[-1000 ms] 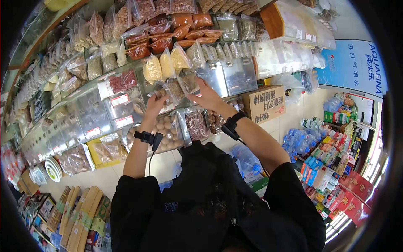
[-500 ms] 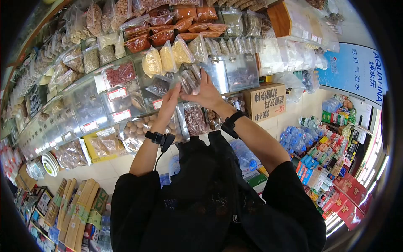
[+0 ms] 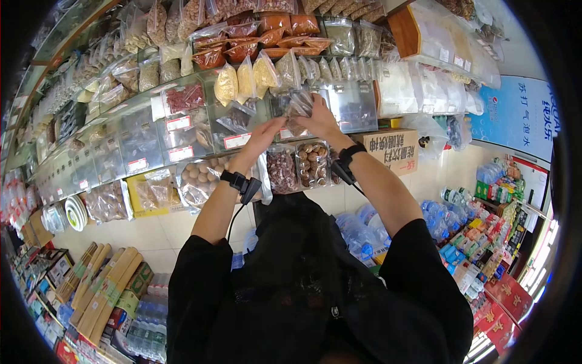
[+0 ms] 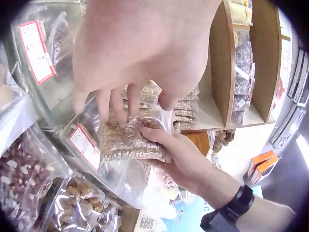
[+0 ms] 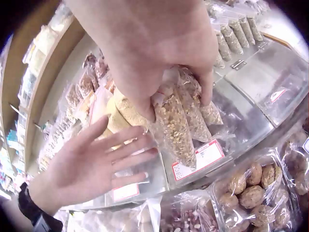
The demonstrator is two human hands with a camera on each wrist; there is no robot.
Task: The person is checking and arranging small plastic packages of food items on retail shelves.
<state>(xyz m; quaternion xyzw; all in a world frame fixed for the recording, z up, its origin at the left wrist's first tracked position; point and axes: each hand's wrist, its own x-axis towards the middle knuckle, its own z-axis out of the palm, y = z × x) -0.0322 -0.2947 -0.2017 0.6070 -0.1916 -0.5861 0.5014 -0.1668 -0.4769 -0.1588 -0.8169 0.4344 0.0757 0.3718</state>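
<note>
My right hand (image 3: 320, 123) grips a small bunch of clear plastic bags (image 5: 175, 128) over the glass-lidded display case (image 3: 357, 109). Pale brown, flaky dried bits fill these bags, and in the right wrist view the thumb and fingers pinch them near the top. Beside them, my left hand (image 5: 89, 164) has its fingers straight and spread, its fingertips close to the bunch. In the left wrist view the fingers of the left hand (image 4: 140, 53) overlap the upper part of the bags.
Bags of yellow powder (image 3: 245, 82) stand on the case just behind the hands. Another clear bag (image 3: 235, 118) lies to their left. Along the front hang bags of walnuts (image 3: 312, 162) and reddish pieces (image 3: 282, 170). A cardboard box (image 3: 391, 148) stands at the right.
The bags have moved right, from between both hands into the right hand's grip. My left hand has let go and straightened its fingers. The head view has shifted slightly.
</note>
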